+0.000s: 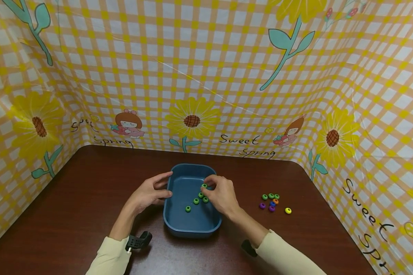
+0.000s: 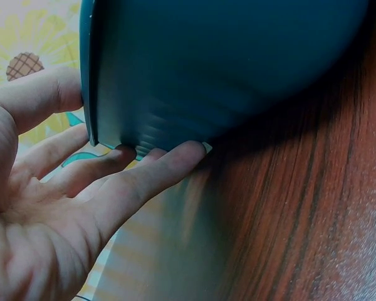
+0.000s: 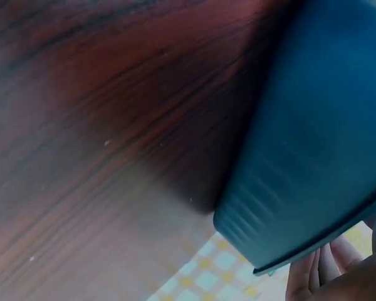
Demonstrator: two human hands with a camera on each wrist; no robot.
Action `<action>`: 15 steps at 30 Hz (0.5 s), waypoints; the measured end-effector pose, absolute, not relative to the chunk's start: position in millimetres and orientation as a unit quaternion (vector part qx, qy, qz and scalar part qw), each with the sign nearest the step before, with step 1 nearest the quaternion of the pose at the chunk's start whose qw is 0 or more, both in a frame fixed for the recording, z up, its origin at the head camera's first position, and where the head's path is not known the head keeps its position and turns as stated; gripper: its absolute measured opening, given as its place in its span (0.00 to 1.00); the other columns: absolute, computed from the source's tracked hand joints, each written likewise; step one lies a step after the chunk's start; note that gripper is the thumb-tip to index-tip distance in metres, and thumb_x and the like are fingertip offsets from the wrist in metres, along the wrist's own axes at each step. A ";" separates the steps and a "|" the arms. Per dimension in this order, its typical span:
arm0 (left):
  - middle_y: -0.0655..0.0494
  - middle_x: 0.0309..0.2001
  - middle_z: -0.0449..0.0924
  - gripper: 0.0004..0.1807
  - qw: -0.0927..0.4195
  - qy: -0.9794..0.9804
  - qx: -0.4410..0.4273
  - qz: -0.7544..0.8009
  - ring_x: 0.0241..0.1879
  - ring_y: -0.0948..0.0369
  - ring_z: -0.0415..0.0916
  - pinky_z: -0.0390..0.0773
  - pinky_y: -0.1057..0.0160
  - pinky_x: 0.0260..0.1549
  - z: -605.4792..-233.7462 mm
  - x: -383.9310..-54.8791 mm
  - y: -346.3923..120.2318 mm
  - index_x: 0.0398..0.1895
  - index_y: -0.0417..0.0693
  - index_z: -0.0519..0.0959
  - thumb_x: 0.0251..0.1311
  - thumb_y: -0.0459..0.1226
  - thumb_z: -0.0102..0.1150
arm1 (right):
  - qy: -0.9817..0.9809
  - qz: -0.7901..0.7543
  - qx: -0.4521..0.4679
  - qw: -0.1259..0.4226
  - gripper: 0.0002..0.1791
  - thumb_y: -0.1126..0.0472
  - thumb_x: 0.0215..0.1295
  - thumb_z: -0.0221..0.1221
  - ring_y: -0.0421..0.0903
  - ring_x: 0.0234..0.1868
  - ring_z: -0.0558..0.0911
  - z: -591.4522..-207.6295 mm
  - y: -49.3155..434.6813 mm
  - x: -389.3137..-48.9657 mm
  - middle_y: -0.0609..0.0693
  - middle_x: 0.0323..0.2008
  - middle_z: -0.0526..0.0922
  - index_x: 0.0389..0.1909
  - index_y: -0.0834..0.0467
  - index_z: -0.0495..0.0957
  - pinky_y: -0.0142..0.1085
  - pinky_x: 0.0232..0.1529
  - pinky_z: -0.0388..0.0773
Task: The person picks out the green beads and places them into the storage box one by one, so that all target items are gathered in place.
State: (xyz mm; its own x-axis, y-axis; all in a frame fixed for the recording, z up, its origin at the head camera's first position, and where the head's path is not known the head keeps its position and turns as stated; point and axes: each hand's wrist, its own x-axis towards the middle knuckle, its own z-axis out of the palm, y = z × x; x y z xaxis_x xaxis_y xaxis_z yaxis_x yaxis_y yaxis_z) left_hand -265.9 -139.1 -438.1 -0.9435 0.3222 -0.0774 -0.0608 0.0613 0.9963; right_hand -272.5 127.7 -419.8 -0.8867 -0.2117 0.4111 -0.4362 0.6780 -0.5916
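Note:
A blue rectangular tub [image 1: 179,221] stands on the dark table, with several loose green beads [image 1: 196,201] on its floor. My right hand [image 1: 223,194] reaches over the tub's right rim and pinches a green bead [image 1: 204,186] between thumb and index finger, just above the others. Against the tub's left side rests my left hand [image 1: 148,194], its fingers fairly straight. In the left wrist view, fingers [image 2: 156,172] touch the tub's outer wall [image 2: 207,69]. The right wrist view catches the opposite outer wall [image 3: 307,144]; the pinched bead is out of sight there.
To the right of the tub lie loose beads: green [image 1: 271,196], orange [image 1: 275,201], blue [image 1: 272,204], purple [image 1: 262,206] and yellow [image 1: 288,211]. A yellow checked cloth [image 1: 206,68] hangs around the back and sides of the brown table [image 1: 89,198].

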 end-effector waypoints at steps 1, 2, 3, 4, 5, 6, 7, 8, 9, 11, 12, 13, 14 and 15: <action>0.32 0.74 0.63 0.41 0.141 0.715 0.090 0.679 0.58 0.38 0.80 0.85 0.44 0.47 -438.0 -265.7 -139.0 0.79 0.47 0.58 0.65 0.27 0.62 | -0.903 0.357 0.180 0.158 0.07 0.62 0.57 0.71 0.49 0.35 0.86 -420.6 126.4 -273.5 0.50 0.32 0.88 0.37 0.57 0.87 0.39 0.34 0.82; 0.32 0.74 0.63 0.41 0.140 0.716 0.089 0.678 0.58 0.38 0.80 0.85 0.44 0.47 -438.0 -265.7 -138.9 0.79 0.47 0.58 0.65 0.27 0.62 | -0.903 0.356 0.181 0.159 0.07 0.62 0.58 0.71 0.49 0.35 0.86 -421.0 124.8 -274.2 0.51 0.32 0.88 0.37 0.58 0.87 0.39 0.34 0.82; 0.32 0.73 0.63 0.41 0.140 0.717 0.088 0.677 0.58 0.38 0.80 0.85 0.44 0.47 -438.0 -265.7 -138.8 0.79 0.47 0.58 0.65 0.27 0.61 | -0.904 0.354 0.180 0.159 0.07 0.61 0.58 0.70 0.49 0.35 0.85 -421.2 123.2 -275.1 0.51 0.32 0.88 0.37 0.57 0.87 0.40 0.34 0.82; 0.32 0.73 0.63 0.40 0.138 0.718 0.088 0.677 0.58 0.38 0.79 0.85 0.44 0.47 -438.0 -265.7 -138.8 0.79 0.47 0.58 0.65 0.27 0.61 | -0.905 0.352 0.179 0.159 0.07 0.61 0.58 0.70 0.48 0.35 0.85 -421.7 121.8 -276.2 0.51 0.32 0.88 0.37 0.57 0.87 0.39 0.34 0.81; 0.31 0.74 0.63 0.40 0.138 0.719 0.091 0.675 0.59 0.38 0.79 0.85 0.43 0.47 -438.1 -265.8 -139.0 0.79 0.46 0.57 0.65 0.27 0.61 | -0.905 0.352 0.177 0.157 0.07 0.61 0.58 0.70 0.48 0.35 0.85 -421.9 120.3 -277.3 0.51 0.33 0.88 0.37 0.57 0.87 0.40 0.34 0.81; 0.31 0.74 0.62 0.40 0.137 0.719 0.093 0.674 0.59 0.37 0.79 0.85 0.43 0.48 -438.2 -266.0 -139.1 0.80 0.46 0.57 0.66 0.27 0.61 | -0.906 0.351 0.176 0.155 0.07 0.61 0.58 0.70 0.48 0.35 0.85 -422.0 118.9 -278.2 0.51 0.33 0.88 0.38 0.57 0.87 0.40 0.35 0.82; 0.31 0.74 0.62 0.40 0.137 0.719 0.095 0.674 0.59 0.37 0.78 0.85 0.43 0.48 -438.5 -266.3 -139.2 0.80 0.45 0.57 0.66 0.27 0.61 | -0.907 0.352 0.175 0.151 0.07 0.61 0.59 0.70 0.48 0.36 0.85 -422.4 117.8 -279.2 0.51 0.33 0.88 0.38 0.57 0.86 0.40 0.35 0.82; 0.31 0.74 0.61 0.41 0.137 0.719 0.097 0.674 0.60 0.37 0.78 0.84 0.43 0.48 -438.5 -266.6 -139.1 0.80 0.45 0.57 0.65 0.27 0.61 | -0.908 0.351 0.174 0.147 0.08 0.61 0.59 0.70 0.48 0.36 0.85 -422.7 116.7 -279.9 0.52 0.33 0.88 0.38 0.57 0.86 0.40 0.35 0.82; 0.30 0.74 0.61 0.41 0.139 0.718 0.100 0.674 0.60 0.37 0.78 0.84 0.43 0.48 -438.6 -266.8 -139.2 0.80 0.44 0.56 0.65 0.27 0.61 | -0.909 0.352 0.172 0.143 0.07 0.61 0.59 0.70 0.48 0.36 0.85 -423.0 115.8 -280.7 0.52 0.33 0.88 0.38 0.57 0.86 0.40 0.36 0.82; 0.30 0.74 0.60 0.41 0.142 0.718 0.105 0.674 0.61 0.37 0.77 0.84 0.43 0.48 -438.9 -267.0 -140.3 0.80 0.44 0.56 0.65 0.28 0.61 | -0.909 0.356 0.170 0.136 0.08 0.61 0.59 0.70 0.49 0.37 0.86 -423.8 113.5 -281.8 0.52 0.34 0.88 0.38 0.57 0.86 0.41 0.36 0.82; 0.30 0.74 0.60 0.41 0.143 0.716 0.104 0.675 0.61 0.37 0.77 0.85 0.44 0.48 -438.8 -267.0 -140.3 0.80 0.44 0.56 0.65 0.28 0.61 | -0.909 0.357 0.170 0.135 0.08 0.61 0.59 0.70 0.49 0.37 0.86 -424.4 112.6 -282.2 0.52 0.34 0.88 0.38 0.57 0.86 0.41 0.37 0.83; 0.31 0.74 0.60 0.41 0.144 0.715 0.103 0.676 0.61 0.37 0.77 0.85 0.44 0.48 -438.7 -267.0 -140.5 0.80 0.44 0.56 0.65 0.28 0.61 | -0.908 0.359 0.170 0.134 0.08 0.61 0.59 0.70 0.50 0.37 0.86 -425.1 111.8 -282.6 0.52 0.34 0.88 0.38 0.58 0.86 0.42 0.37 0.83; 0.31 0.74 0.60 0.41 0.145 0.714 0.102 0.677 0.61 0.37 0.77 0.85 0.44 0.48 -438.5 -267.1 -140.6 0.80 0.45 0.56 0.65 0.28 0.61 | -0.907 0.360 0.171 0.135 0.08 0.61 0.59 0.70 0.50 0.37 0.86 -425.8 111.1 -282.9 0.52 0.34 0.88 0.38 0.58 0.85 0.42 0.37 0.83; 0.31 0.74 0.61 0.41 0.146 0.715 0.101 0.676 0.61 0.37 0.77 0.85 0.44 0.48 -438.3 -267.0 -140.8 0.80 0.45 0.56 0.65 0.28 0.61 | -0.907 0.361 0.171 0.136 0.08 0.61 0.59 0.70 0.50 0.37 0.86 -426.3 110.3 -283.0 0.52 0.34 0.88 0.38 0.58 0.85 0.42 0.37 0.83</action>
